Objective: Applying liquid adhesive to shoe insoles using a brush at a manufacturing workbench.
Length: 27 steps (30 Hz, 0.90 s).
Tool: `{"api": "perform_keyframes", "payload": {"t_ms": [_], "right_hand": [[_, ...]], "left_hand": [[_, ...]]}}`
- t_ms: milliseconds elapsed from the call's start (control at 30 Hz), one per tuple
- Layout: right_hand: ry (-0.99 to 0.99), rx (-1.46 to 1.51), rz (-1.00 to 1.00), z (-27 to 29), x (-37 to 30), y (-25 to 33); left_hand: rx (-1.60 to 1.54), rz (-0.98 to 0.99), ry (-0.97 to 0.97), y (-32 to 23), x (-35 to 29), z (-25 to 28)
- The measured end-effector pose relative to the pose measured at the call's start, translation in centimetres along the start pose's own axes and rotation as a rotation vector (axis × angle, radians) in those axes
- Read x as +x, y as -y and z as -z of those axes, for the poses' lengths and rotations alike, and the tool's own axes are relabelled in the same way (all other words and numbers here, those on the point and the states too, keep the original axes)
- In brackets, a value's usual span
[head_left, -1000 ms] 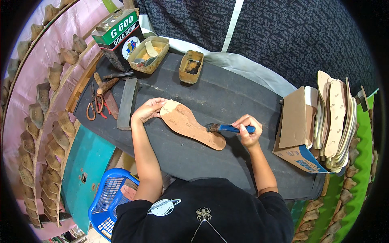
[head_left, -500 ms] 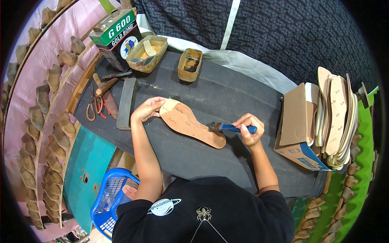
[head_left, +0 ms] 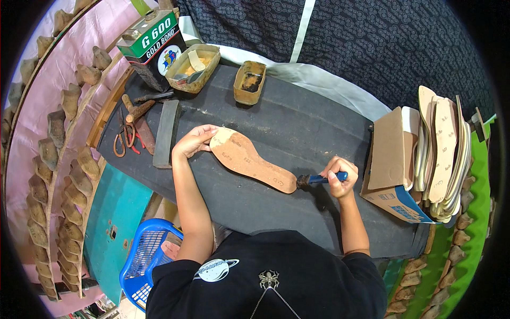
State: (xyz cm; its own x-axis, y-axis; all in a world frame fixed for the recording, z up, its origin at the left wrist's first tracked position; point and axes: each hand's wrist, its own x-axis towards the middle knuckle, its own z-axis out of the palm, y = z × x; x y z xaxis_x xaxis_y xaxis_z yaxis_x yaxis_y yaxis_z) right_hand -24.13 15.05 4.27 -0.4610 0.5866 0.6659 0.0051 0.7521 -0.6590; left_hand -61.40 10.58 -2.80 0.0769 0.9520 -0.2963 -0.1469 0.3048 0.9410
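Note:
A tan shoe insole (head_left: 254, 163) lies over the dark work table, its wide end pinched by my left hand (head_left: 195, 141). That end shows a paler patch near my fingers. My right hand (head_left: 341, 178) is closed round the blue handle of a brush (head_left: 317, 179). The brush's dark bristles meet the narrow end of the insole at its right edge. Beyond my left hand stands a grey rectangular block (head_left: 167, 134). Scissors with orange handles (head_left: 125, 139) and a wooden-handled hammer (head_left: 139, 112) lie to its left.
At the back left are a green and black metal can (head_left: 154, 50), a tub with yellowish paste (head_left: 192, 69) and a smaller stained tub (head_left: 249, 84). A cardboard box (head_left: 390, 159) with stacked insoles (head_left: 445, 154) stands right. Shoe lasts (head_left: 69, 101) line racks; a blue basket (head_left: 143, 255) sits lower left.
My right hand has moved right with the brush, whose bristles went from the insole's surface to its narrow end. My left hand keeps its hold on the wide end.

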Motion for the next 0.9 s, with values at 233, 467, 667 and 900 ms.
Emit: {"api": "perform_keyframes", "payload": {"t_ms": [233, 467, 667, 900], "right_hand": [[0.001, 0.049, 0.104, -1.5, 0.8, 0.4], [-0.118, 0.087, -0.058, 0.0, -0.9, 0.1], [-0.257, 0.164, -0.059, 0.3, -2.6, -0.2], [-0.209, 0.113, -0.059, 0.1, -2.3, -0.4]], "left_hand": [[0.015, 0.012, -0.013, -0.2, 0.0, -0.4], [0.002, 0.006, 0.008, -0.2, -0.2, -0.2], [0.023, 0.006, 0.007, -0.2, 0.0, -0.2], [0.023, 0.004, -0.011, 0.1, -0.1, -0.1]]}}
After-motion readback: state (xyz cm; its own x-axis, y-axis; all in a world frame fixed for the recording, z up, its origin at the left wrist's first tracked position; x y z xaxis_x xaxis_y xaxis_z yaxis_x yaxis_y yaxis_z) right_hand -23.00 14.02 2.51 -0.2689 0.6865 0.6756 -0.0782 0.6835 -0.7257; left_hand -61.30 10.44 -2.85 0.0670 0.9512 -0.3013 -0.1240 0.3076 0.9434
